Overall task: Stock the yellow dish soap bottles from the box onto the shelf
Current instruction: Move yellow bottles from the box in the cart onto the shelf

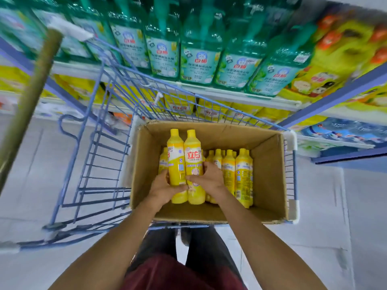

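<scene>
Yellow dish soap bottles (pixel 229 170) stand inside the cardboard box (pixel 269 174), set in a blue wire cart (pixel 98 143). The left hand (pixel 164 190) grips one raised bottle (pixel 175 164) and the right hand (pixel 207 178) grips the second raised bottle (pixel 193 155) touching it, both over the box's left half, in front of the shelf (pixel 240 97) of green bottles (pixel 200 59).

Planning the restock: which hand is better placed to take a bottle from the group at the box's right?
Probably the right hand: it lies beside the standing bottles; the left hand sits beyond the two held bottles. Both grips are full.
</scene>
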